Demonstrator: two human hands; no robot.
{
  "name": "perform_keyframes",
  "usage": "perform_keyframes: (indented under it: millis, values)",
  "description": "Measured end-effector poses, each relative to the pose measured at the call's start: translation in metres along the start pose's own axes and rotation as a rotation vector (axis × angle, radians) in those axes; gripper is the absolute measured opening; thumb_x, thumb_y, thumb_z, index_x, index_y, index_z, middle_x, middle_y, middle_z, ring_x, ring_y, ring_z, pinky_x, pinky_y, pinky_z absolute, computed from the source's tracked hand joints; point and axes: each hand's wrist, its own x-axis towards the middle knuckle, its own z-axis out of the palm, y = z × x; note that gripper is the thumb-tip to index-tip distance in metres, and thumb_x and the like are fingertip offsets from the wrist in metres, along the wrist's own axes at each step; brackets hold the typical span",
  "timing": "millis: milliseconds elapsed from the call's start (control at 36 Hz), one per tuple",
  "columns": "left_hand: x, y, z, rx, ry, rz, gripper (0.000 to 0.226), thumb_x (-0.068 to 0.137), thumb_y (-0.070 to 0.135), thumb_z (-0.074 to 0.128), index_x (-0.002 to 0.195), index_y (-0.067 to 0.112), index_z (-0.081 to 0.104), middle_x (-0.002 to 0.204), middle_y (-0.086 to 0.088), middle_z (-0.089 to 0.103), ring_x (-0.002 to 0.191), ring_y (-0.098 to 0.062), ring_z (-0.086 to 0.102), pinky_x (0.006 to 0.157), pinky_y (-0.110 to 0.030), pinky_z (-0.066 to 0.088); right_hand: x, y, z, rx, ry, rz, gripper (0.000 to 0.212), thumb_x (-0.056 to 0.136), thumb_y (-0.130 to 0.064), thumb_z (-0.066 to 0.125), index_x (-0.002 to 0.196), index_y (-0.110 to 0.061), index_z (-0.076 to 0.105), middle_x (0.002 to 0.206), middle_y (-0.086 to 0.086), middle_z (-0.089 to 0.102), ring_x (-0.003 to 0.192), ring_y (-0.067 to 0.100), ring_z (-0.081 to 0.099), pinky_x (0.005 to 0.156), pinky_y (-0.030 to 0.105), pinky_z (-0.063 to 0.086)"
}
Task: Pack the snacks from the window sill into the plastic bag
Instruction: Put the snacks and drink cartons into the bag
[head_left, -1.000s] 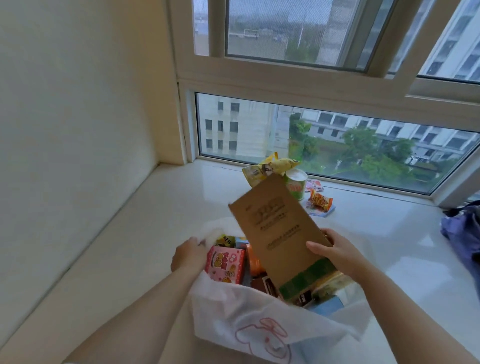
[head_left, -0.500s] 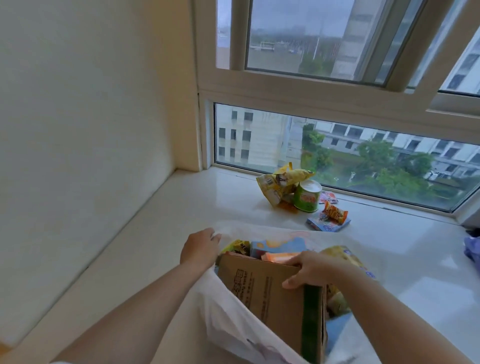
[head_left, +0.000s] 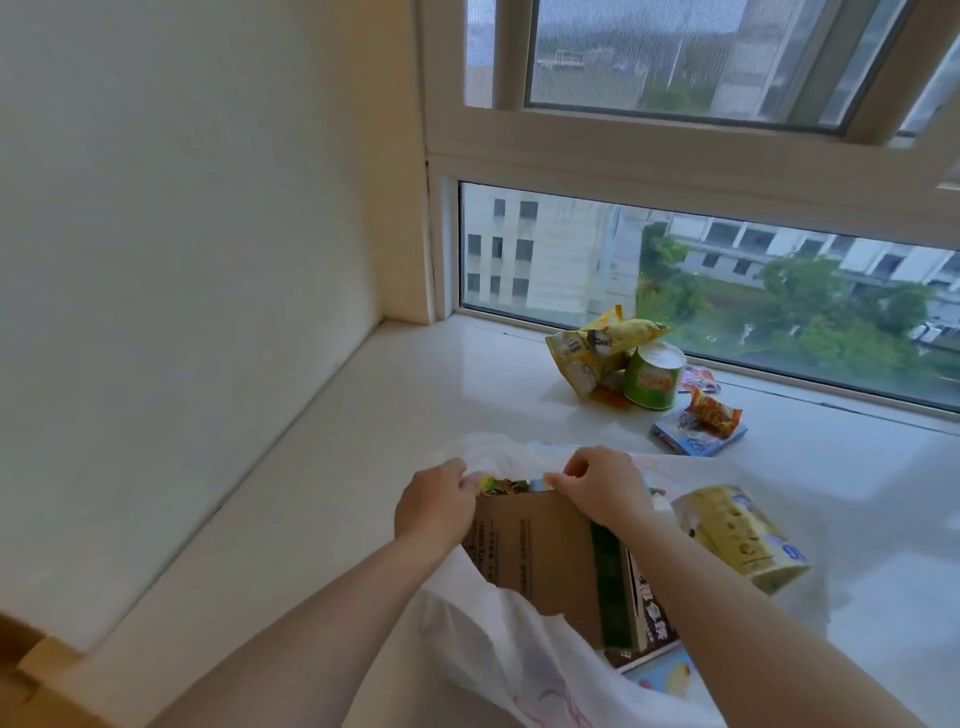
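Nearest me, at 6 o'clock, the white plastic bag (head_left: 498, 639) sags open on the pale window sill (head_left: 363, 426), and a brown cardboard box (head_left: 535, 551) with a green band stands inside it, its top edge level with my knuckles. More packets lie under it at 5 o'clock, a dark one and a light blue one, partly hidden by the bag's film. My left hand (head_left: 434, 506) curls at the bag's rim by the left end of the box, fingers bent and gripping the plastic there. My right hand (head_left: 602, 491) is at the box's far edge, thumb and fingers pinched together; whether they pinch the bag's rim or a packet beneath, I cannot tell. A pale yellow snack pack (head_left: 737, 535) sits at 3 o'clock, just beside my right forearm, seemingly behind the bag's thin side. Farther out at 1 o'clock a blue flat packet (head_left: 685, 441) lies on the sill with an orange wrapper (head_left: 709, 413) on top of it. Beyond them, near the glass at 12 to 1 o'clock, a green cup (head_left: 652, 376) stands touching a crumpled yellow chip bag (head_left: 597, 345), and a small red packet (head_left: 698, 378) lies just behind the cup.
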Motion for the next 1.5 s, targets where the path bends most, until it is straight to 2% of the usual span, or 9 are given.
perform_keyframes:
  millis: [139,250,389,611,750,972,1111,1278,1500]
  values:
    - [0.01,-0.009,-0.007,0.23,0.125,0.097,0.021,0.091,0.035,0.054,0.098,0.015,0.055,0.1,-0.002,0.058,0.091,-0.024,0.055,0.068,-0.03,0.041,-0.014,0.014,0.001,0.173,0.136,0.043,0.03,0.088,-0.044,0.057,0.107,-0.021,0.062,0.11,0.0,0.056,0.091,0.011,0.051,0.073,0.026,0.041]
    - [-0.004,-0.019,0.007,0.314,0.344,0.834,0.03,0.078,0.05,0.062,0.085,0.021,0.058,0.084,0.006,0.058,0.083,-0.016,0.048,0.072,-0.028,0.035,-0.017,0.021,0.001,0.207,0.047,0.084,0.044,0.085,-0.053,0.058,0.118,-0.025,0.052,0.117,-0.001,0.056,0.098,0.014,0.054,0.069,0.027,0.043]
    - [-0.046,-0.012,0.023,0.756,-0.448,1.064,0.053,0.089,0.062,0.039,0.11,0.02,0.062,0.108,0.003,0.064,0.102,-0.018,0.055,0.091,-0.035,0.038,-0.016,0.022,-0.01,0.148,-0.045,0.043,0.05,0.083,-0.054,0.06,0.124,-0.026,0.058,0.124,0.0,0.059,0.096,0.013,0.053,0.07,0.025,0.043]
    - [-0.061,-0.021,0.011,0.434,-0.104,1.396,0.004,0.079,0.016,0.044,0.08,0.02,0.044,0.052,0.006,0.052,0.034,-0.014,0.043,0.033,-0.016,0.027,-0.039,0.035,-0.034,0.006,-0.333,-0.083,0.052,0.082,-0.047,0.065,0.13,-0.046,0.047,0.115,-0.007,0.059,0.083,0.006,0.057,0.063,0.017,0.048]
    - [-0.059,-0.007,0.01,0.382,-0.047,1.386,0.011,0.08,0.012,0.047,0.077,0.02,0.038,0.047,0.005,0.045,0.031,-0.014,0.035,0.034,-0.013,0.023,-0.08,0.061,0.001,0.008,-0.417,-0.144,0.069,0.081,-0.041,0.068,0.141,-0.04,0.034,0.137,-0.008,0.041,0.119,0.012,0.043,0.104,0.032,0.04]
    - [-0.046,0.004,0.028,0.349,-0.03,1.336,0.024,0.071,0.027,0.081,0.064,0.02,0.059,0.049,0.01,0.054,0.034,-0.008,0.045,0.039,-0.012,0.02,-0.08,0.067,0.006,-0.062,-0.373,-0.113,0.046,0.097,-0.053,0.029,0.14,-0.042,0.038,0.13,-0.008,0.043,0.121,0.013,0.034,0.106,0.035,0.03]
    - [-0.027,0.008,0.038,0.361,-0.025,1.155,0.056,0.093,0.058,0.027,0.069,0.024,0.064,0.061,0.011,0.065,0.048,-0.009,0.061,0.039,-0.02,0.043,-0.071,0.069,-0.005,-0.157,-0.212,-0.09,0.036,0.096,-0.049,0.038,0.118,-0.035,0.064,0.123,-0.007,0.051,0.116,0.016,0.041,0.097,0.034,0.037]
    - [-0.011,0.038,0.055,0.342,-0.196,0.694,0.04,0.097,0.054,0.029,0.106,0.026,0.057,0.11,0.005,0.063,0.092,-0.019,0.062,0.076,-0.036,0.051,-0.055,0.106,-0.03,-0.253,0.328,0.122,0.036,0.092,-0.031,0.047,0.126,-0.023,0.057,0.131,0.005,0.05,0.121,0.025,0.041,0.097,0.038,0.037]
    - [0.055,0.071,0.081,0.587,-0.026,0.481,0.056,0.093,0.035,0.051,0.144,0.029,0.029,0.149,0.0,0.026,0.137,-0.022,0.023,0.112,-0.041,0.021,-0.016,0.149,-0.056,-0.304,0.283,0.551,0.054,0.094,-0.04,0.043,0.139,-0.012,0.036,0.14,0.011,0.037,0.128,0.029,0.033,0.099,0.039,0.034]
